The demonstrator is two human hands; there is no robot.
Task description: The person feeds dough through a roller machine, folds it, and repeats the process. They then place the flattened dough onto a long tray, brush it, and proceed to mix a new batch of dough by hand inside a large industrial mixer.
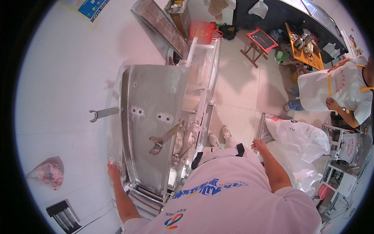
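Note:
A large grey metal panel (pixel 154 105) with several drilled holes stands tilted in front of me. A forked metal bracket (pixel 104 113) sticks out at its left, and a second, rusty-tipped bracket (pixel 156 145) projects from its right part. My left hand (pixel 113 171) is at the whitish, dusty edge left of the panel's lower part; its fingers look closed, and what they grip is too small to make out. My right hand (pixel 258 145) hangs beside my right hip, fingers loosely curled and apart, with nothing visible in it. The panel leans along a dusty metal frame (pixel 210 84).
Behind the panel are a long board (pixel 161 27) and a red container (pixel 202 32). A folding stool (pixel 261 41) and an orange board with tools (pixel 307 54) stand farther off. At right, an aproned person (pixel 331 84) stands near white plastic bags (pixel 298 136).

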